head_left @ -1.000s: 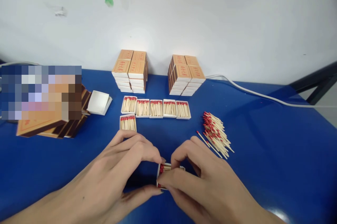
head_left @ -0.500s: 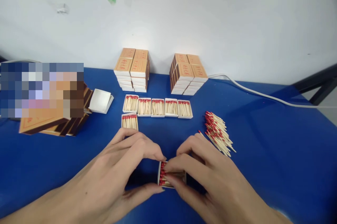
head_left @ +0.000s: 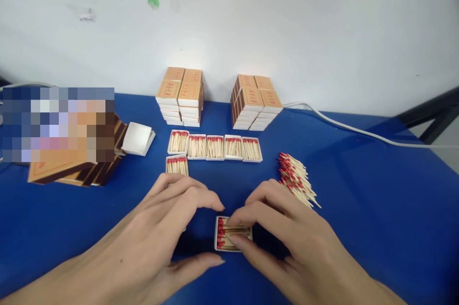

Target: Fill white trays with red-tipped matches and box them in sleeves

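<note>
A small white matchbox tray point(head_left: 216, 235) lies on the blue table in front of me, filled with red-headed matches point(head_left: 223, 233) lying sideways. My left hand point(head_left: 172, 228) is beside its left end, thumb and index finger spread apart and no longer touching the tray. My right hand point(head_left: 287, 238) reaches in from the right, with its thumb and index fingertips on the matches inside the tray. To the right lies a loose pile of matches point(head_left: 297, 180). Another filled tray point(head_left: 177, 166) sits just beyond my left hand, partly hidden by it.
Filled matchbox trays point(head_left: 215, 147) stand in a row farther back. Behind them are two stacks of closed matchboxes, a left stack point(head_left: 180, 97) and a right stack point(head_left: 256, 102), near the wall. White empty trays point(head_left: 136, 137) and matchbox sleeves point(head_left: 59, 166) lie at left, beside a blurred patch. A white cable point(head_left: 340, 125) runs behind.
My left thumb and index finger have come off the tray's sides. The right fingertips have shifted slightly over the matches, and the tray shows more fully.
</note>
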The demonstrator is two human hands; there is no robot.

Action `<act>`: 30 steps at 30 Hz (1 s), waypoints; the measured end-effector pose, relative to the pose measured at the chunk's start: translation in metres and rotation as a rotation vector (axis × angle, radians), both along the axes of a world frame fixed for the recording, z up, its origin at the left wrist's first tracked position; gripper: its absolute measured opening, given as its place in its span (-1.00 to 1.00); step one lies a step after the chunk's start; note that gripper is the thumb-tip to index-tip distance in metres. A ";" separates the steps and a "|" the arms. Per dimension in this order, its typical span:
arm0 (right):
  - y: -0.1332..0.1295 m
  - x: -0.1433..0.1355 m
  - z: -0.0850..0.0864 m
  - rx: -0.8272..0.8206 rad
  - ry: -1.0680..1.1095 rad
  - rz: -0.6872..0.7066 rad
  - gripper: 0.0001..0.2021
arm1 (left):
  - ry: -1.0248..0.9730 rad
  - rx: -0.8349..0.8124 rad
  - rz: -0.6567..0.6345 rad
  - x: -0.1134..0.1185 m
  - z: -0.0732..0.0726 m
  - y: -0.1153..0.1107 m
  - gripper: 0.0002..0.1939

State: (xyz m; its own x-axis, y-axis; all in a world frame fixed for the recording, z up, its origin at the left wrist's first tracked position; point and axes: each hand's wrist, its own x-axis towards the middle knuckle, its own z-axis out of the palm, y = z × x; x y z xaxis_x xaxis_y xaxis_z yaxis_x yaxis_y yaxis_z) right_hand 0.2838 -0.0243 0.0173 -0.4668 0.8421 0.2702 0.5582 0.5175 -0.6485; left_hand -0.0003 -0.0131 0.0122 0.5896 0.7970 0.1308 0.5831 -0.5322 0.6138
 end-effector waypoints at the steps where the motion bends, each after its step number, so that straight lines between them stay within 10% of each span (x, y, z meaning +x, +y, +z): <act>1: 0.000 0.000 0.000 0.001 -0.006 0.000 -0.88 | 0.014 0.023 0.014 -0.001 0.003 0.002 -0.36; 4: 0.001 0.000 -0.001 -0.007 -0.022 0.007 -0.87 | -0.003 0.151 0.150 -0.006 0.017 0.013 -0.18; 9: 0.000 0.001 0.003 -0.039 -0.008 -0.021 -0.88 | 0.079 0.390 0.236 -0.014 0.035 0.036 -0.51; 16: 0.000 0.006 0.015 -0.130 -0.174 0.030 -0.42 | 0.118 0.490 0.275 -0.007 0.025 0.032 -0.73; 24: 0.002 -0.002 0.006 -0.013 -0.256 0.019 -0.46 | 0.089 0.168 0.597 -0.007 0.003 0.028 -0.45; 30: 0.006 -0.001 0.005 -0.072 -0.263 0.025 -0.27 | 0.006 0.222 0.474 -0.008 0.006 0.032 -0.31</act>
State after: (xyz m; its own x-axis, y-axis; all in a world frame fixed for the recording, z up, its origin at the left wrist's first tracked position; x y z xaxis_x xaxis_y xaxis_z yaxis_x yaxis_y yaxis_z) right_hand 0.2830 -0.0179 0.0223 -0.5338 0.8421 0.0768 0.7002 0.4911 -0.5182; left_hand -0.0087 0.0184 0.0180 0.1719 0.9301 0.3247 0.7950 -0.3256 0.5118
